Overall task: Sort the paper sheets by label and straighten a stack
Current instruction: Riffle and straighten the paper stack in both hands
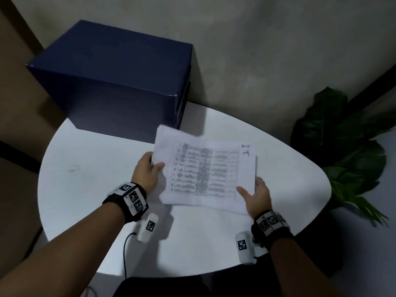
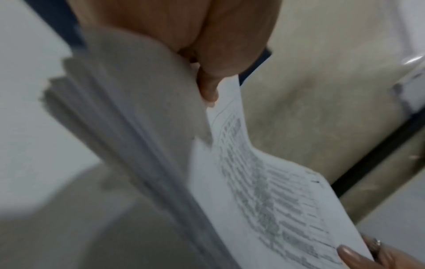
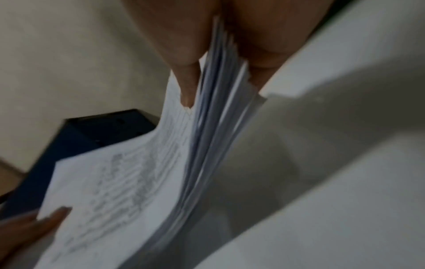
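A stack of paper sheets [image 1: 205, 172] is held a little above the white table [image 1: 90, 189]. Its top sheet carries a printed table and a handwritten label near the far right corner. My left hand [image 1: 150, 168] grips the stack's left edge, thumb on top, fingers underneath. My right hand [image 1: 255, 194] grips the near right corner the same way. In the left wrist view the thumb [image 2: 207, 87] pins the top sheet of the stack [image 2: 264, 191]. The right wrist view shows several sheet edges [image 3: 216, 109] fanned unevenly between my thumb and fingers.
A large dark blue box [image 1: 120, 82] stands at the table's far left, just behind the stack. A green plant [image 1: 347, 151] sits on the floor to the right. A small scrap [image 1: 74, 168] lies on the table's left part.
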`<control>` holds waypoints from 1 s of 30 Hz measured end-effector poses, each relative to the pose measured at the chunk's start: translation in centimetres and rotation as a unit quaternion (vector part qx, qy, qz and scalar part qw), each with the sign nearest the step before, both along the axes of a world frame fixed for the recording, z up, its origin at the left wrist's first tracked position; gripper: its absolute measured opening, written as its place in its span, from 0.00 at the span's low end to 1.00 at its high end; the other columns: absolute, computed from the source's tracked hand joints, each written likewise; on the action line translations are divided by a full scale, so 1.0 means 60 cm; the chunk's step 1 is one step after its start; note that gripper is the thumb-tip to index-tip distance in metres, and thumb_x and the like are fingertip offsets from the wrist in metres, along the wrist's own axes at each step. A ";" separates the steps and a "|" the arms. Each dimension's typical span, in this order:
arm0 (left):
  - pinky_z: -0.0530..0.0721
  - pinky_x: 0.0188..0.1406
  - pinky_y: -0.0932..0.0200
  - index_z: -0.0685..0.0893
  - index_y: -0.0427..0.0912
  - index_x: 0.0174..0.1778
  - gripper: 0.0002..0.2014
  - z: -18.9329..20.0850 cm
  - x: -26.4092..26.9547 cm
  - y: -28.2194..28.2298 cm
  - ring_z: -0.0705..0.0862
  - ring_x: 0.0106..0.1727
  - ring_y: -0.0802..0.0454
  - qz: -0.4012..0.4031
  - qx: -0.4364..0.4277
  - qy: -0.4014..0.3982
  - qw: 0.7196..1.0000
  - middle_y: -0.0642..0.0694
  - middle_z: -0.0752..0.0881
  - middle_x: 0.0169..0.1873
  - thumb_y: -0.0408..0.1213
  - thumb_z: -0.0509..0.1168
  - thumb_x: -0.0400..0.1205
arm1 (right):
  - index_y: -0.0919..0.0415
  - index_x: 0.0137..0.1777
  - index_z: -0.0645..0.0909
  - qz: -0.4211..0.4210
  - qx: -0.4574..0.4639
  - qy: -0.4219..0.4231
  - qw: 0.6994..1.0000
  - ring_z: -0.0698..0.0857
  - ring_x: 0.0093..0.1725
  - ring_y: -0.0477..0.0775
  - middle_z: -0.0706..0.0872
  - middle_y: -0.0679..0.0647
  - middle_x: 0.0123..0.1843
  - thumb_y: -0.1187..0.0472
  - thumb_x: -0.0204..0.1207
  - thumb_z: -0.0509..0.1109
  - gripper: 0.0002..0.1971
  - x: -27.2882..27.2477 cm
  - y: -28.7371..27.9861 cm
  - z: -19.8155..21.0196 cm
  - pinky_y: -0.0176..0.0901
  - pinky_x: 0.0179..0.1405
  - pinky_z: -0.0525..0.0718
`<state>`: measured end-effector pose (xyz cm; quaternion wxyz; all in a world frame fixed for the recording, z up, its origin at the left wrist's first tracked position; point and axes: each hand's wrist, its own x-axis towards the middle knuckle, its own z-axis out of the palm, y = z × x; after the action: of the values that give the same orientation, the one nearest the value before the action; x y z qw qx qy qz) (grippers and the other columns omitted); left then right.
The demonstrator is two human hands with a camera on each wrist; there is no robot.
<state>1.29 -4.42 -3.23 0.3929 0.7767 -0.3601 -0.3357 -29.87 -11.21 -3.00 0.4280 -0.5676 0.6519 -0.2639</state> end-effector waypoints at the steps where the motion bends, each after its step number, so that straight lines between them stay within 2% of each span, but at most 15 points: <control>1: 0.80 0.47 0.58 0.78 0.40 0.59 0.08 0.023 0.001 -0.003 0.85 0.45 0.56 0.011 -0.054 0.000 0.998 0.53 0.84 0.45 0.29 0.65 0.85 | 0.59 0.62 0.77 -0.008 -0.029 -0.018 0.999 0.86 0.46 0.33 0.84 0.42 0.49 0.71 0.74 0.75 0.19 0.000 -0.009 0.021 0.18 0.42 0.79; 3: 0.79 0.40 0.74 0.75 0.43 0.58 0.08 0.062 0.005 -0.006 0.84 0.41 0.74 0.029 -0.136 -0.007 0.990 0.61 0.83 0.45 0.29 0.64 0.86 | 0.57 0.59 0.77 -0.020 -0.080 -0.044 0.996 0.84 0.42 0.23 0.84 0.38 0.48 0.70 0.74 0.75 0.17 -0.002 -0.023 0.062 0.13 0.40 0.76; 4: 0.77 0.38 0.79 0.74 0.43 0.59 0.09 0.075 0.005 -0.007 0.83 0.41 0.79 0.031 -0.162 -0.010 0.986 0.62 0.82 0.46 0.29 0.64 0.86 | 0.58 0.59 0.78 -0.026 -0.102 -0.048 0.993 0.84 0.42 0.24 0.84 0.40 0.48 0.69 0.74 0.75 0.16 -0.001 -0.026 0.076 0.12 0.39 0.76; 6: 0.77 0.41 0.81 0.74 0.45 0.63 0.12 0.074 0.010 -0.002 0.81 0.47 0.81 0.010 -0.182 -0.024 0.983 0.64 0.82 0.50 0.29 0.63 0.86 | 0.64 0.61 0.79 -0.044 -0.121 -0.054 0.990 0.85 0.47 0.38 0.86 0.48 0.50 0.68 0.74 0.76 0.17 -0.001 -0.026 0.084 0.19 0.45 0.78; 9: 0.81 0.52 0.71 0.77 0.54 0.64 0.14 0.038 0.023 0.018 0.82 0.55 0.76 -0.041 -0.156 -0.018 0.987 0.70 0.83 0.54 0.31 0.64 0.87 | 0.65 0.62 0.81 -0.059 -0.085 -0.077 0.992 0.85 0.53 0.48 0.86 0.51 0.54 0.67 0.71 0.79 0.20 -0.003 -0.016 0.065 0.38 0.56 0.83; 11: 0.83 0.58 0.61 0.78 0.56 0.65 0.17 0.024 0.027 0.029 0.84 0.59 0.68 -0.061 -0.125 0.000 0.990 0.63 0.85 0.57 0.31 0.67 0.85 | 0.59 0.57 0.82 -0.043 -0.072 -0.076 0.994 0.87 0.46 0.41 0.87 0.48 0.49 0.68 0.69 0.80 0.17 -0.006 -0.009 0.054 0.33 0.42 0.89; 12: 0.83 0.61 0.57 0.79 0.53 0.67 0.18 0.022 0.029 0.031 0.84 0.61 0.64 -0.060 -0.120 0.001 0.991 0.59 0.86 0.59 0.31 0.68 0.84 | 0.57 0.53 0.81 -0.033 -0.077 -0.072 0.994 0.86 0.41 0.36 0.87 0.48 0.46 0.68 0.69 0.80 0.15 -0.006 -0.008 0.054 0.29 0.33 0.86; 13: 0.83 0.62 0.56 0.80 0.50 0.67 0.18 0.024 0.031 0.031 0.84 0.61 0.63 -0.059 -0.120 -0.001 0.991 0.58 0.86 0.59 0.31 0.69 0.84 | 0.54 0.51 0.81 -0.029 -0.084 -0.068 0.994 0.86 0.39 0.33 0.87 0.47 0.44 0.68 0.70 0.79 0.15 -0.004 -0.007 0.055 0.26 0.31 0.84; 15: 0.83 0.59 0.60 0.81 0.51 0.64 0.17 0.033 0.033 0.029 0.84 0.57 0.69 -0.060 -0.123 -0.006 0.991 0.65 0.87 0.54 0.31 0.71 0.82 | 0.51 0.50 0.81 -0.039 -0.100 -0.085 0.991 0.87 0.42 0.34 0.88 0.46 0.46 0.68 0.68 0.80 0.16 0.001 -0.006 0.066 0.25 0.35 0.82; 17: 0.82 0.53 0.66 0.80 0.57 0.58 0.17 0.052 0.035 0.026 0.84 0.53 0.71 -0.067 -0.142 -0.016 0.988 0.67 0.87 0.49 0.32 0.74 0.80 | 0.55 0.54 0.81 -0.063 -0.125 -0.119 0.983 0.88 0.43 0.39 0.88 0.49 0.47 0.68 0.66 0.82 0.19 0.008 -0.008 0.082 0.26 0.37 0.83; 19: 0.80 0.53 0.73 0.78 0.62 0.57 0.22 0.076 0.030 0.024 0.84 0.54 0.70 -0.070 -0.174 -0.016 0.982 0.65 0.85 0.52 0.35 0.77 0.77 | 0.57 0.56 0.79 -0.080 -0.144 -0.156 0.974 0.88 0.41 0.40 0.88 0.50 0.46 0.70 0.67 0.81 0.20 0.015 -0.009 0.096 0.28 0.40 0.85; 21: 0.78 0.57 0.77 0.79 0.64 0.59 0.20 0.094 0.021 0.020 0.83 0.57 0.70 -0.070 -0.207 -0.011 0.976 0.61 0.85 0.57 0.35 0.75 0.79 | 0.53 0.52 0.81 -0.081 -0.162 -0.163 0.970 0.88 0.44 0.42 0.88 0.49 0.47 0.68 0.70 0.79 0.15 0.022 -0.009 0.107 0.32 0.46 0.85; 24: 0.79 0.57 0.73 0.89 0.53 0.52 0.09 0.097 0.012 0.014 0.85 0.54 0.68 -0.032 -0.232 -0.004 0.972 0.54 0.90 0.52 0.33 0.69 0.85 | 0.52 0.44 0.83 -0.092 -0.186 -0.130 0.970 0.84 0.43 0.31 0.87 0.48 0.46 0.66 0.75 0.74 0.07 0.031 -0.004 0.117 0.21 0.45 0.78; 26: 0.81 0.56 0.67 0.91 0.49 0.48 0.08 0.095 0.011 0.010 0.87 0.51 0.63 -0.010 -0.234 0.026 0.972 0.52 0.91 0.47 0.33 0.68 0.85 | 0.51 0.42 0.84 -0.096 -0.197 -0.115 0.969 0.83 0.42 0.27 0.87 0.44 0.45 0.66 0.77 0.73 0.08 0.034 -0.002 0.118 0.16 0.43 0.74; 30: 0.81 0.51 0.63 0.90 0.50 0.43 0.08 0.096 0.015 -0.004 0.86 0.46 0.62 0.033 -0.211 0.073 0.974 0.58 0.90 0.41 0.31 0.70 0.83 | 0.48 0.54 0.86 -0.048 -0.184 -0.084 0.978 0.83 0.56 0.32 0.87 0.37 0.54 0.61 0.77 0.73 0.08 0.032 -0.002 0.111 0.22 0.58 0.77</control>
<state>2.19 -4.64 2.54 0.5842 0.6610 -0.3675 -0.2945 -27.97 -11.35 3.68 0.3557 -0.5805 0.5806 -0.4466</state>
